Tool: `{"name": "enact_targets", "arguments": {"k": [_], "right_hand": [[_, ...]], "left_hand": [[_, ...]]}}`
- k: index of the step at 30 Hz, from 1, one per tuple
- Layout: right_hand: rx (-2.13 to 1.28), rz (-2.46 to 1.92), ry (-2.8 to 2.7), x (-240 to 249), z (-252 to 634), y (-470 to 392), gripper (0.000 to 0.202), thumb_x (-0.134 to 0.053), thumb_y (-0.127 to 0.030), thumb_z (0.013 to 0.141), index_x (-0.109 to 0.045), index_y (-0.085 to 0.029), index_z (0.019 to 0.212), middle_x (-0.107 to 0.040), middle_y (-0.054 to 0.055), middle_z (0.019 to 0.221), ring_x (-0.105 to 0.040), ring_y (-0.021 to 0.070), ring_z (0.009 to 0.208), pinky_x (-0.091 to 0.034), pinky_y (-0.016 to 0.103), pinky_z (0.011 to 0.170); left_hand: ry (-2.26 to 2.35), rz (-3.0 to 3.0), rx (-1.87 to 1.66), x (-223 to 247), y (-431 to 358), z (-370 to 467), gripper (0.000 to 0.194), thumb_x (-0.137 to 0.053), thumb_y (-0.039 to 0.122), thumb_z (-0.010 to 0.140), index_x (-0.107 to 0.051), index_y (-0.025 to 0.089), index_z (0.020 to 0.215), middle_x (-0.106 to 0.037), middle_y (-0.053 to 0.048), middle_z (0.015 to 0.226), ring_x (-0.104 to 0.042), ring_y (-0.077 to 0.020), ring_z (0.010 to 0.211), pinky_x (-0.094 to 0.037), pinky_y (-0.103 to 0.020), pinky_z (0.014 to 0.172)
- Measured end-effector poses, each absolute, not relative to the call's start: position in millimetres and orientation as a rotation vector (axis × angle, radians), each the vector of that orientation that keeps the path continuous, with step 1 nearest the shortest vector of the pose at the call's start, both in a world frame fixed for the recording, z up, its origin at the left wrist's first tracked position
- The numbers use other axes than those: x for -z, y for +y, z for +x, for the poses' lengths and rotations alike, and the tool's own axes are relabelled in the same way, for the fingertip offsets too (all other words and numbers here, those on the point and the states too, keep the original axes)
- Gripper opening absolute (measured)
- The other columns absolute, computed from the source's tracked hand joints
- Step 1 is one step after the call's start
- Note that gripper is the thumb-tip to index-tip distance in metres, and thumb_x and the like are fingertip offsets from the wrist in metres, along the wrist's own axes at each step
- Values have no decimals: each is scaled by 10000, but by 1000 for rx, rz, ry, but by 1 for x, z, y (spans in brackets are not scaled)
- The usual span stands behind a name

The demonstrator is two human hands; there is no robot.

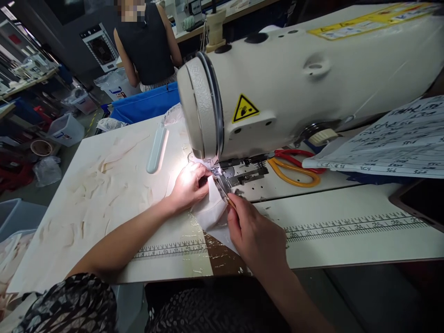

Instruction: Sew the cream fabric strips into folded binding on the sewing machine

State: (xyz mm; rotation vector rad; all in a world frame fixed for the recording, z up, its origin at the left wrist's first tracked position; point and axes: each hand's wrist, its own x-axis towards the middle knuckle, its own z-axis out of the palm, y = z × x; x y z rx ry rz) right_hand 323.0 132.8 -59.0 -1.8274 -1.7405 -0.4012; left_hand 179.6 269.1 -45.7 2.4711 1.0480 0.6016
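Note:
In the head view, my left hand (189,185) is closed on the edge of a piece of white fabric (210,206), close beside the needle area of a sewing machine (249,97). My right hand (255,226) grips slim metal tweezers (225,193), their tips pointing toward the lit needle plate (239,175). The fabric lies between both hands and hangs toward the table's front edge. Under the machine head, the needle and the tweezer tips are too small to make out clearly.
Scissors with red and yellow handles (294,178) lie right of the needle plate. Pale fabric pieces (93,199) spread over the left tabletop, near a light-blue strip (157,149). Written sheets (388,138) and a dark phone-like object (421,201) are at right. A person (149,46) stands beyond.

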Motion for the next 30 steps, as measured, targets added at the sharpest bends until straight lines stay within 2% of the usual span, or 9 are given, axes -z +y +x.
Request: {"name": "enact_targets", "arguments": {"k": [3, 9, 15, 23, 30], "right_hand": [[417, -1829, -1721, 59, 323, 133, 289, -440, -191, 999, -717, -166, 1076, -771, 5, 830, -605, 106, 519, -367, 247, 458], [344, -1793, -1704, 59, 324, 130, 273, -450, -196, 1003, -716, -172, 1059, -773, 10, 841, -612, 102, 527, -384, 238, 469], [346, -1796, -1711, 60, 324, 131, 277, -460, -187, 999, -714, -154, 1105, -771, 24, 847, -622, 106, 540, -382, 250, 461], [397, -1771, -1719, 58, 323, 133, 280, -427, -166, 1020, -693, -139, 1105, -772, 24, 853, -644, 107, 581, -400, 242, 499], [355, -1780, -1728, 59, 324, 132, 279, -441, -189, 1017, -699, -134, 1108, -764, 19, 837, -629, 114, 559, -401, 248, 480]], "left_hand": [[1027, 2346, -677, 47, 270, 179, 160, -519, 293, 943, -634, 195, 891, -665, -72, 915, -632, -211, 923, -549, -363, 827], [1001, 2243, -632, 48, 270, 179, 206, -469, 320, 984, -615, 194, 914, -681, -65, 928, -643, -203, 929, -559, -345, 815], [1003, 2291, -628, 48, 270, 179, 175, -483, 306, 981, -598, 194, 910, -683, -71, 945, -644, -205, 939, -564, -353, 826], [1033, 2527, -477, 46, 270, 180, 132, -512, 229, 943, -592, 189, 1040, -676, -106, 1026, -641, -225, 977, -572, -382, 821], [1007, 2367, -597, 53, 273, 176, 113, -475, 246, 974, -571, 194, 946, -683, -75, 991, -649, -200, 976, -562, -358, 872]]}}
